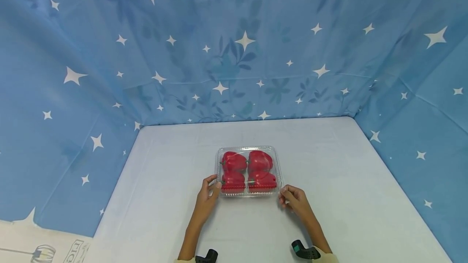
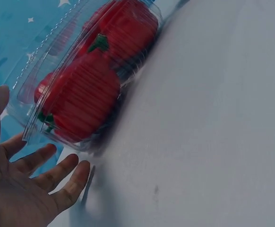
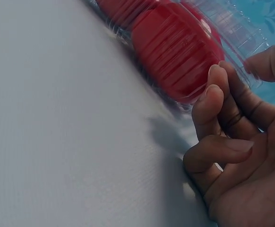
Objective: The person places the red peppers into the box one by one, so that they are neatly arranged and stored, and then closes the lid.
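Note:
A clear plastic clamshell box (image 1: 246,194) lies closed on the white table, holding several red bell peppers (image 1: 235,162) with green stems. At its left front corner is my left hand (image 1: 206,200). In the left wrist view its fingers (image 2: 64,168) are spread and fairly straight, thumb and index finger on either side of the box's corner. My right hand (image 1: 297,202) is at the right front corner. There, the right wrist view shows its thumb (image 3: 270,64) and index finger pinching the box's rim, while the other fingers curl below.
The white tablecloth (image 1: 164,161) spreads all around the box. Blue curtains (image 1: 234,64) with white stars stand behind the table and along both sides. A pale printed cloth (image 1: 44,242) shows at lower left. Dark straps (image 1: 305,251) are on both wrists.

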`<control>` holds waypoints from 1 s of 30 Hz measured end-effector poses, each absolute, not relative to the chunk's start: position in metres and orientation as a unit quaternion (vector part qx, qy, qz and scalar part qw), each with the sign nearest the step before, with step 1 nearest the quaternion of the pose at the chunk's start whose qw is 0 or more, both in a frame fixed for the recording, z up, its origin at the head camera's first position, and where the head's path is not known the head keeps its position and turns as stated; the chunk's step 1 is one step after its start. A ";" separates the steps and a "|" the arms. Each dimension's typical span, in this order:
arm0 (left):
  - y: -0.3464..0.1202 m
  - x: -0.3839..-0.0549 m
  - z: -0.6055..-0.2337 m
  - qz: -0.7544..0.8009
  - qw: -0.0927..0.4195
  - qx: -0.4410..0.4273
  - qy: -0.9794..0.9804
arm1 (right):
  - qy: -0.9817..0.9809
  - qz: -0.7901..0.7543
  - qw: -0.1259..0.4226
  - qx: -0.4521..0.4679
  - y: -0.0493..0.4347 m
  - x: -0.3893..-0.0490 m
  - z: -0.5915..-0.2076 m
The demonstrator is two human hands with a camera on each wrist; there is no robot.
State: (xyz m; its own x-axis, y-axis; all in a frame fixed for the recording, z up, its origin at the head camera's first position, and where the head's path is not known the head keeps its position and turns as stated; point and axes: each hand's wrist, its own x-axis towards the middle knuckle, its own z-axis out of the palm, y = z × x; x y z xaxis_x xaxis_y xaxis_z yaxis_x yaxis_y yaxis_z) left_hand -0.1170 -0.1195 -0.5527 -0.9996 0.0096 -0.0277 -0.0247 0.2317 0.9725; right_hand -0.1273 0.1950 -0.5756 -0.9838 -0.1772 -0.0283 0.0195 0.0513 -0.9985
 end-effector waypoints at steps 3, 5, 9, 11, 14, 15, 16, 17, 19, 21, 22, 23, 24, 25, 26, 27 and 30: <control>-0.119 -0.119 -0.562 0.621 0.017 -0.001 0.784 | 0.725 -0.683 0.075 -0.046 0.195 -0.126 -0.576; -0.119 -0.119 -0.564 0.626 0.019 0.003 0.779 | 0.723 -0.685 0.075 -0.047 0.194 -0.126 -0.575; -0.120 -0.121 -0.567 0.628 0.020 0.011 0.778 | 0.723 -0.685 0.076 -0.047 0.194 -0.125 -0.573; -0.120 -0.121 -0.566 0.629 0.023 0.013 0.777 | 0.724 -0.683 0.078 -0.047 0.194 -0.125 -0.572; -0.120 -0.122 -0.565 0.633 0.028 0.008 0.774 | 0.726 -0.681 0.084 -0.038 0.195 -0.125 -0.571; -0.120 -0.122 -0.565 0.632 0.027 0.011 0.775 | 0.727 -0.681 0.086 -0.035 0.195 -0.126 -0.571; -0.120 -0.123 -0.565 0.632 0.026 0.010 0.775 | 0.726 -0.681 0.088 -0.031 0.195 -0.126 -0.571; -0.120 -0.123 -0.565 0.632 0.024 0.010 0.775 | 0.727 -0.681 0.089 -0.027 0.195 -0.126 -0.572; -0.121 -0.124 -0.566 0.630 0.018 0.012 0.776 | 0.726 -0.681 0.091 -0.023 0.195 -0.125 -0.571; -0.121 -0.124 -0.567 0.626 0.013 0.011 0.780 | 0.729 -0.678 0.091 -0.020 0.196 -0.124 -0.571; -0.121 -0.123 -0.567 0.626 0.012 0.008 0.779 | 0.730 -0.677 0.088 -0.014 0.197 -0.123 -0.571; -0.122 -0.123 -0.567 0.624 0.008 0.010 0.781 | 0.732 -0.676 0.084 -0.009 0.198 -0.121 -0.571; -0.122 -0.122 -0.567 0.623 0.004 0.007 0.782 | 0.736 -0.673 0.076 -0.004 0.200 -0.120 -0.570; -0.123 -0.122 -0.567 0.622 -0.002 0.006 0.783 | 0.740 -0.670 0.063 0.002 0.202 -0.119 -0.569; -0.124 -0.121 -0.566 0.619 -0.008 0.005 0.785 | 0.745 -0.666 0.047 0.007 0.204 -0.118 -0.568; -0.125 -0.120 -0.566 0.614 -0.019 0.005 0.789 | 0.752 -0.659 0.025 0.014 0.205 -0.118 -0.567; -0.131 -0.120 -0.562 0.583 -0.058 0.009 0.810 | 0.789 -0.611 -0.061 0.025 0.210 -0.122 -0.562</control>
